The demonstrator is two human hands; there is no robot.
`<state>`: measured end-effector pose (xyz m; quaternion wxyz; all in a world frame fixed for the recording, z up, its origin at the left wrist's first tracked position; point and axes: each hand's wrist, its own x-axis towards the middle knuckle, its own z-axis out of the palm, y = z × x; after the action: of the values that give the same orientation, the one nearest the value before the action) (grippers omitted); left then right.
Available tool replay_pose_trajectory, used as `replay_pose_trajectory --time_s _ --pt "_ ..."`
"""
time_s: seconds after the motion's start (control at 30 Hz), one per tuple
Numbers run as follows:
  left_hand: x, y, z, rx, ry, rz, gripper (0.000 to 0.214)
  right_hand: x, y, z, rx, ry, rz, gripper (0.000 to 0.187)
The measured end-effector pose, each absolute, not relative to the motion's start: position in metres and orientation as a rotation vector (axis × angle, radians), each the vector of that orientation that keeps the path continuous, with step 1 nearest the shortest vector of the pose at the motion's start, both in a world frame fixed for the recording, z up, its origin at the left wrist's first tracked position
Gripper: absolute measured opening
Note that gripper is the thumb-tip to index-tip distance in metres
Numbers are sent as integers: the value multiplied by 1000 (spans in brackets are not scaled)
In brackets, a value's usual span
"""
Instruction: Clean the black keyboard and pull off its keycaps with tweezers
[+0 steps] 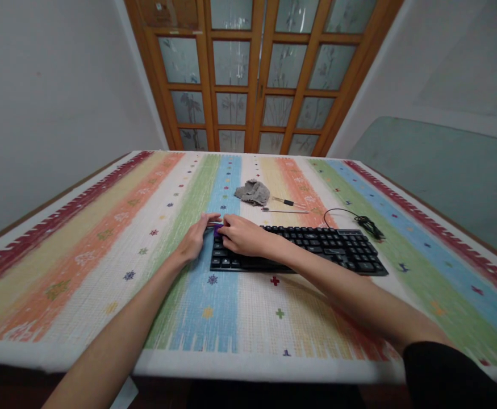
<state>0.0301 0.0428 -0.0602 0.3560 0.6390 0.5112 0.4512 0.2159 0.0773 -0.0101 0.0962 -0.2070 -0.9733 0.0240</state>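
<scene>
**Working at the left end of a keyboard with both hands**

Both hands meet at the left end of a black computer keyboard [316, 245], which lies across the middle of the worktop [103, 255], itself covered by a cloth of coloured stripes. The right hand [243, 234] rests on the leftmost keys, its fingers curled narrowly about a small purple object [218, 229] that sits at the keyboard's far left corner; what the object is cannot be told. The left hand [195, 238] lies on the worktop just beside the keyboard's left edge, fingers stretched flat, their tips reaching the same corner next to the purple object. The keyboard's black cable [350, 215] loops and bunches off its far right corner. Toward the far edge, beyond the keyboard, lie a crumpled grey rag [253, 192], a small screwdriver [288, 201] and a thin metal rod [284, 211], all apart from the hands.
</scene>
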Motion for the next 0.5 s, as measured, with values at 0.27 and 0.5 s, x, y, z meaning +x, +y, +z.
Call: replay_pose_trajectory --time_s 0.27,0.5 --pt "33 41 -56 1645 1322 1169 84 217 78 11 -775 -2903 109 23" --pt "34 37 -53 1688 1371 1148 79 234 74 3 -733 -2939 158 23"
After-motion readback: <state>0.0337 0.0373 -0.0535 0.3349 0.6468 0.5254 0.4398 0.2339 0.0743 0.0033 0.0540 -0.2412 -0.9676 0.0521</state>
